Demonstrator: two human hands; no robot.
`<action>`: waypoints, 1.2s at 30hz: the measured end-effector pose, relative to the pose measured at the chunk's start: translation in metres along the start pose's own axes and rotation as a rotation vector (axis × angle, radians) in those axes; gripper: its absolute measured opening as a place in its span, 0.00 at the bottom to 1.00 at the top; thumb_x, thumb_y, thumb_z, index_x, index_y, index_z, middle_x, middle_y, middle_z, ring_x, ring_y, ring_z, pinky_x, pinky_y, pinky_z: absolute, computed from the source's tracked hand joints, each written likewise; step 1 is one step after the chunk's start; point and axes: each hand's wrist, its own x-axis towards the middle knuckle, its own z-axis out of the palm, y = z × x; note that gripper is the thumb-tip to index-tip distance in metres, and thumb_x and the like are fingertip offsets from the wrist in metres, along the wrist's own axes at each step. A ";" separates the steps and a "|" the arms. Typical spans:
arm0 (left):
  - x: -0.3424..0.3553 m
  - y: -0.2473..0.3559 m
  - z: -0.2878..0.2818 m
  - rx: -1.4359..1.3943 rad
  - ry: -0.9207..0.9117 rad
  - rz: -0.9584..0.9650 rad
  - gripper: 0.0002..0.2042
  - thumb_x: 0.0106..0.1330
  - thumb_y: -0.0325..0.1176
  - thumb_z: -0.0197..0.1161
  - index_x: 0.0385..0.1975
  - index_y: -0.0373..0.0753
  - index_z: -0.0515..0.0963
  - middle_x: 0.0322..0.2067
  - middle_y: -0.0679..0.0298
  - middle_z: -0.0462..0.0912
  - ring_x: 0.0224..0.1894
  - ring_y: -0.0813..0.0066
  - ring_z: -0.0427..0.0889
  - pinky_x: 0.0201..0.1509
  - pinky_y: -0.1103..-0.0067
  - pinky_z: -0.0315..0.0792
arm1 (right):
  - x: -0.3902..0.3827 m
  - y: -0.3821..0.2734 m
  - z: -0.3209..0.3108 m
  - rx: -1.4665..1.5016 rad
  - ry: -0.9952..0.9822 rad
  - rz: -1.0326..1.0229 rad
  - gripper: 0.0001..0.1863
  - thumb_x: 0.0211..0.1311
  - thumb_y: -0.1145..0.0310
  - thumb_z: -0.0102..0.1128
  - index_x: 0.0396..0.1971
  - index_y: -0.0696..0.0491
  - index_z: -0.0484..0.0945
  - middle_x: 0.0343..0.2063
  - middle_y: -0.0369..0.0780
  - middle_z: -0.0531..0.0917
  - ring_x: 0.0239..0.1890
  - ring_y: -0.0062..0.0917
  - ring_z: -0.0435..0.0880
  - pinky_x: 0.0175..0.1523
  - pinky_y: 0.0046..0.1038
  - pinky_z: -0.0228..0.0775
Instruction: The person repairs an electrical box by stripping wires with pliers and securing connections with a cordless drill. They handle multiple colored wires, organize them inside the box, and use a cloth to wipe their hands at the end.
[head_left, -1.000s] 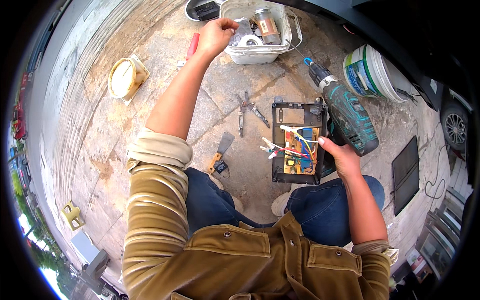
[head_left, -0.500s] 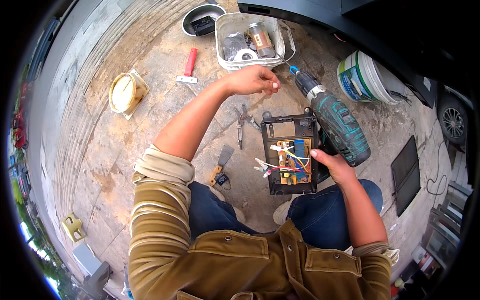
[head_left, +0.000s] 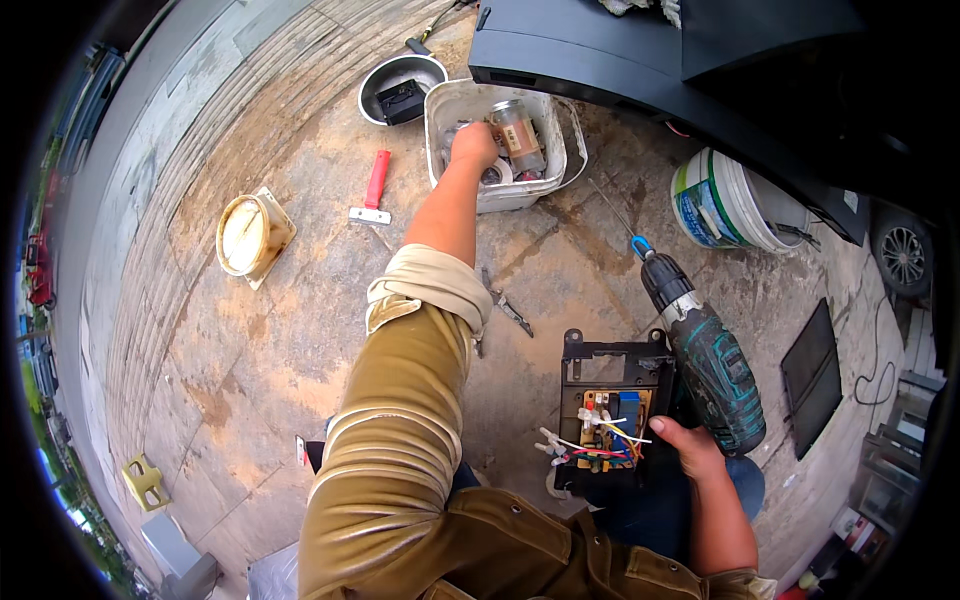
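Observation:
My left hand (head_left: 475, 148) reaches down into a white square bucket (head_left: 505, 195), beside a clear jar (head_left: 518, 138) with a label and a metal lid. Its fingers are hidden among the bucket's contents. A roll of tape (head_left: 497, 172) lies just below the hand. Held at the lower right, my right hand (head_left: 692, 445) grips a black plastic housing (head_left: 618, 362), thumb on its edge. Inside sits a circuit board (head_left: 612, 425) with loose coloured wires. Against that hand rests a green-and-black power drill (head_left: 722, 375), long bit pointing up-left; its handle is hidden.
A dark pan (head_left: 400, 75) holding a black object stands left of the bucket. A red-handled scraper (head_left: 375, 190), a tub (head_left: 243, 238) and pliers (head_left: 512, 312) lie on the ground. At right are a paint bucket (head_left: 715, 200), a flat black panel (head_left: 810, 365) and a large black casing (head_left: 580, 60).
My left hand has gone from above the ground near the drill bit up and left into the bucket. The housing, right hand and drill have shifted down and right in the picture.

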 end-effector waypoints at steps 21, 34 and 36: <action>0.021 -0.013 0.024 0.214 -0.075 0.197 0.08 0.56 0.31 0.58 0.31 0.37 0.83 0.36 0.50 0.84 0.42 0.54 0.83 0.47 0.65 0.76 | -0.009 -0.001 0.011 0.074 0.157 0.060 0.34 0.42 0.77 0.72 0.55 0.58 0.71 0.51 0.40 0.77 0.52 0.29 0.76 0.61 0.30 0.66; -0.019 -0.028 -0.111 -0.419 0.045 -0.010 0.06 0.54 0.28 0.61 0.31 0.37 0.79 0.31 0.57 0.84 0.39 0.72 0.84 0.42 0.75 0.75 | -0.014 0.001 0.002 0.089 0.191 0.064 0.30 0.47 0.73 0.73 0.52 0.59 0.73 0.48 0.39 0.77 0.49 0.27 0.76 0.58 0.28 0.67; 0.017 -0.073 -0.120 -0.439 0.370 0.006 0.10 0.58 0.24 0.61 0.40 0.37 0.78 0.33 0.64 0.84 0.31 0.79 0.82 0.35 0.82 0.74 | -0.007 0.007 -0.003 0.063 0.185 0.063 0.31 0.45 0.76 0.72 0.53 0.59 0.72 0.50 0.40 0.77 0.51 0.28 0.76 0.59 0.29 0.67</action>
